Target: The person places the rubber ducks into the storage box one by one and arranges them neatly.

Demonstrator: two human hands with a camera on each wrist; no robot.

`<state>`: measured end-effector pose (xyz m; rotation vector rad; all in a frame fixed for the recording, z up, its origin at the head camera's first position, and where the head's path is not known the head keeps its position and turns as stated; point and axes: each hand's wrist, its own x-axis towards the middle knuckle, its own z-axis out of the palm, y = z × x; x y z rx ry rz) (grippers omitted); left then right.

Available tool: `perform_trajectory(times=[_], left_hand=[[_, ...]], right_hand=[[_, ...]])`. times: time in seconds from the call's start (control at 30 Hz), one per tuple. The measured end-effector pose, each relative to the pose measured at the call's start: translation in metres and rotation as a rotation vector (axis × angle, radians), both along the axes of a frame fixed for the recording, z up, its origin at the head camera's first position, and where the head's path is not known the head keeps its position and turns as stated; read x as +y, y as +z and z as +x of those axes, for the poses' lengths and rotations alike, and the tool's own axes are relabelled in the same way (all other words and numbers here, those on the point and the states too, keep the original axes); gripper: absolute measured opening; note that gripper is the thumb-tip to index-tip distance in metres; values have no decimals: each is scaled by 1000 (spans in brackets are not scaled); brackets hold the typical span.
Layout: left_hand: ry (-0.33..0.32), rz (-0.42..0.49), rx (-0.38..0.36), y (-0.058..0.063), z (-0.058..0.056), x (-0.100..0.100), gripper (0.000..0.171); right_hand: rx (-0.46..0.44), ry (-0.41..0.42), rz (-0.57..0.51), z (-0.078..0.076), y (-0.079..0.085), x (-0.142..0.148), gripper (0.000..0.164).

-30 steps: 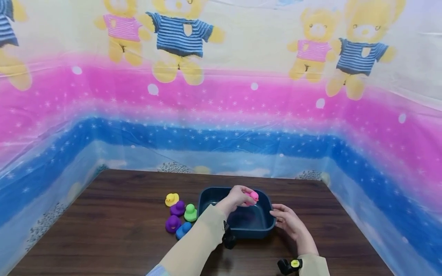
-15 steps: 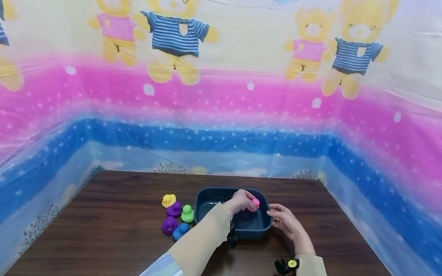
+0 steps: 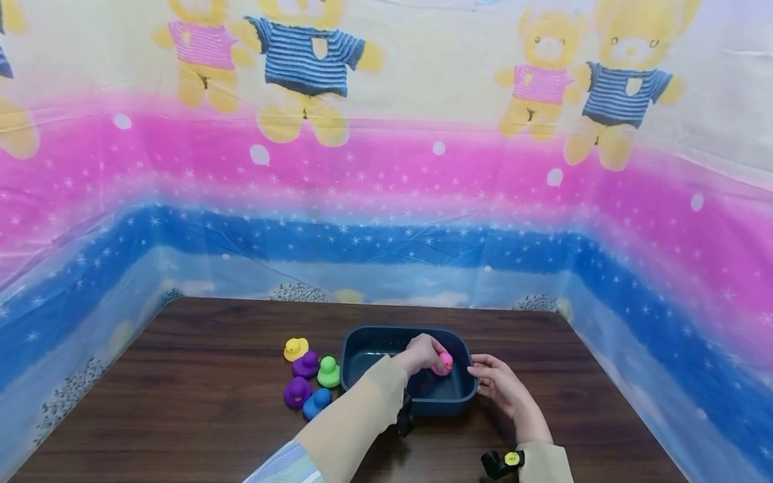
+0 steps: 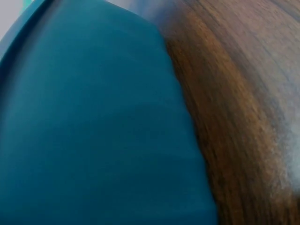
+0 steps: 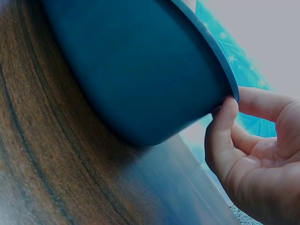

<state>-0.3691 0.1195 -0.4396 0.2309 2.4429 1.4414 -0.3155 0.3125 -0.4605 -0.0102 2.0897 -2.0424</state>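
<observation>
The pink duck (image 3: 443,364) is inside the dark tub (image 3: 437,407), toward the tub's right end, just past the fingertips of my left hand (image 3: 421,353) and on their right side. The tub's long axis runs sideways, roughly along the far edge of the counter (image 3: 199,376), and the duck's beak seems to point toward the tub's right wall, though it is small to read. My left hand is the one on the duck: its fingers bend down over the side nearest it, and I judge they pinch the body, low in the tub; the left wrist view shows only tub wall and counter, so it cannot confirm that. My right hand (image 3: 502,386) is near the duck too, but the right end wall stands between them. There I pinch the rim, thumb beneath the lip and a finger on the far side, as the right wrist view shows. My left forearm slants from the counter's near side across the tub's near rim, back of the hand up; my right forearm rises from the near right, palm turned toward the tub. Left of the tub, toward the counter's left edge, are a yellow duck (image 3: 296,349), two purple ducks (image 3: 298,393), a green duck (image 3: 329,372) and a blue duck (image 3: 317,404).
</observation>
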Motion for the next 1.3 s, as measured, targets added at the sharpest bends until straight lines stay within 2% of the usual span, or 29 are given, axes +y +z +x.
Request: perform_trajectory(times=[0.2, 0.33, 0.57, 0.73, 1.0, 1.3], left_hand=[[-29, -56, 35, 4, 4, -4, 27], [-73, -116, 59, 9, 7, -10, 32], [-194, -162, 101, 25, 12, -35, 39], [-232, -170, 123, 38, 12, -55, 43], [-193, -139, 185, 54, 10, -93, 43], [-74, -103, 190, 56, 12, -144, 38]], right_hand=[[-8, 4, -9, 0, 0, 0, 33], [-10, -3, -22, 0, 0, 0, 30], [-17, -11, -11, -1, -1, -2, 31], [-12, -2, -12, 0, 0, -1, 32], [-14, 0, -28, -1, -1, 1, 25], [-17, -1, -25, 0, -3, -1, 32]])
